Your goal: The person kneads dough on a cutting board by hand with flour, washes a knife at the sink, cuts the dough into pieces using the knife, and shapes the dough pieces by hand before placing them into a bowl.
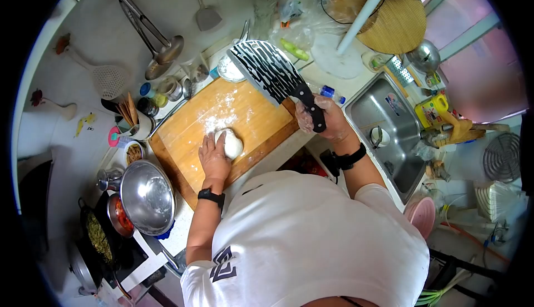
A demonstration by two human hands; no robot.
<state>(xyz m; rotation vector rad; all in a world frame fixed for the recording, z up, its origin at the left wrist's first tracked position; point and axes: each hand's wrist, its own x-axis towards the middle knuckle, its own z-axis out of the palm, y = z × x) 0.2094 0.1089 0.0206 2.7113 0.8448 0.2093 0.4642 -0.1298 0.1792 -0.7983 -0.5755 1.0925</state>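
My left hand [213, 158] rests on the floured wooden cutting board [183, 123], its fingers and thumb against the left side of a smooth white ball of dough [232, 145]. In my right hand [328, 119] is a broad cleaver [271, 73], gripped by its black riveted handle. The cleaver is raised above the far right part of the board, apart from the dough. Its blade has a dark and light streaked pattern, perhaps reflections. White flour is scattered on the board behind the dough, and some residue clings to my right hand.
A metal bowl [148, 197] stands left of the board, near a pan of chopped greens [99, 239]. Behind the board sits a bowl of flour [229, 70]. The steel sink [409, 165] lies to the right. Utensils such as a ladle [169, 50] hang on the wall.
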